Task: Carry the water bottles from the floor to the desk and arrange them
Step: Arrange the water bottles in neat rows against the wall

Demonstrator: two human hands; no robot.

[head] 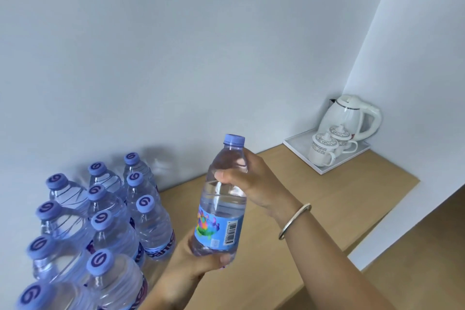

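I hold one clear water bottle (pixel 221 199) with a purple cap and a blue label upright above the wooden desk (pixel 314 199). My right hand (pixel 249 178) grips its upper body, thumb across the front. My left hand (pixel 198 263) cups and grips its base from below. Several matching bottles (pixel 110 221) stand in tight rows on the desk's left part against the wall, just left of the held bottle.
A white tray (pixel 297 143) at the desk's far right corner carries a white electric kettle (pixel 349 116) and two lidded mugs (pixel 324 148). The desk's right edge drops off toward a wood-coloured floor. A metal bangle (pixel 294 221) circles my right wrist.
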